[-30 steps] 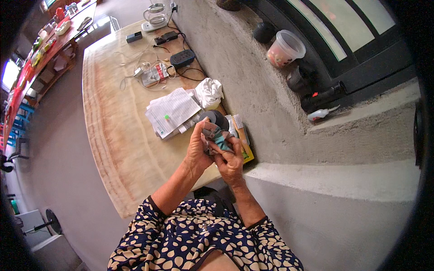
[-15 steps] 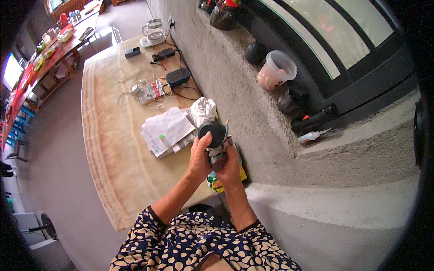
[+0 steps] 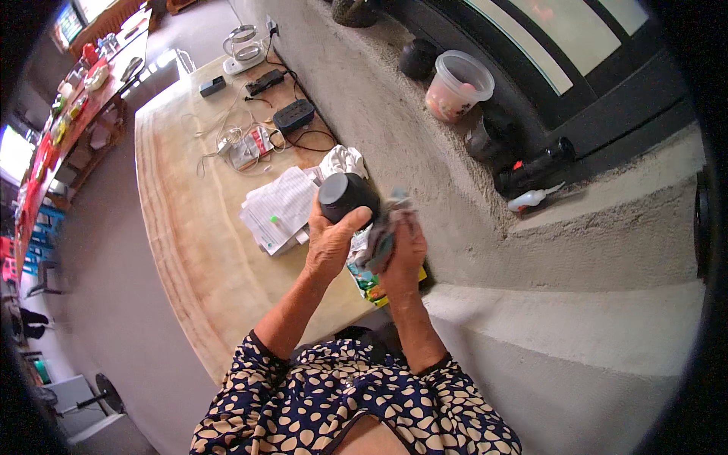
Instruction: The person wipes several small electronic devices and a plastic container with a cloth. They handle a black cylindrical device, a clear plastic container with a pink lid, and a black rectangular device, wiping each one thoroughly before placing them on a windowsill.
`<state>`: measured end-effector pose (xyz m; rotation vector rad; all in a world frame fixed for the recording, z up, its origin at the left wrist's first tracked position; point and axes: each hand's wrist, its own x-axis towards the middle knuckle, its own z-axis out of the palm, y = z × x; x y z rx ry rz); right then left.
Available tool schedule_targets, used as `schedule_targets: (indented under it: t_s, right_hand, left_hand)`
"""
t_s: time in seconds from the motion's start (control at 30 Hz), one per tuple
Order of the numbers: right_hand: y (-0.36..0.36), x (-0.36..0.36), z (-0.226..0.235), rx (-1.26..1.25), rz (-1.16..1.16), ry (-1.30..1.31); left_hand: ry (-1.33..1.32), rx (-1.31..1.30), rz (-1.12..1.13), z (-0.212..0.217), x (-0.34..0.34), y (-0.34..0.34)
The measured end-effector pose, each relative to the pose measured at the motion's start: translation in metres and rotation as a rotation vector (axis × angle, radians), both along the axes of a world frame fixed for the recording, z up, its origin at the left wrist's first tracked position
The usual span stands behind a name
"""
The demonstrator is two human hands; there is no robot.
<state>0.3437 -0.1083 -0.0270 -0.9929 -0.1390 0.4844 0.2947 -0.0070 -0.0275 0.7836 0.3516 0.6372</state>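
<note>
My left hand (image 3: 331,244) grips a dark round cup-like object (image 3: 346,196), held up over the table with its flat base turned toward me. My right hand (image 3: 401,254) is closed on a crumpled grey-blue cloth (image 3: 381,233) pressed against the object's side. Both hands hover above the near right corner of the pale wooden table (image 3: 189,250). Under them lies a yellow and green packet (image 3: 369,287), partly hidden by my hands.
A stack of white papers (image 3: 279,210) and a crumpled white cloth (image 3: 341,161) lie just beyond my hands. Cables, a power strip (image 3: 293,115) and a glass kettle (image 3: 244,47) sit farther back. A concrete ledge on the right holds a plastic tub (image 3: 458,85) and dark pots.
My hands have lifted and turned the dark object so its base faces me. The cloth has shifted to its right side. My head view has moved closer in.
</note>
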Motion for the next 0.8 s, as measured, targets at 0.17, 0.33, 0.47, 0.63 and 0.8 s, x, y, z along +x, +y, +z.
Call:
schedule_targets:
  t_s: [0.17, 0.33, 0.47, 0.63, 0.8]
  right_hand:
    - [0.008, 0.012, -0.009, -0.042, 0.131, -0.088]
    - [0.011, -0.005, -0.015, 0.32, 0.181, 0.466]
    - [-0.003, -0.018, -0.003, -0.139, 0.112, 0.015]
    - [-0.029, -0.008, 0.027, -0.397, -0.05, -0.287]
    - [-0.055, 0.073, 0.013, -1.025, -0.659, -1.4]
  left_hand:
    - [-0.057, -0.014, -0.052, 0.002, 0.0, -0.015]
    - [0.049, 0.272, -0.005, 0.0, 0.003, -0.015]
    - [0.087, 0.211, 0.116, -0.002, 0.017, -0.013]
    - [0.312, 0.35, 0.201, -0.009, 0.044, 0.032]
    - [0.192, 0.38, 0.166, 0.021, 0.098, 0.08]
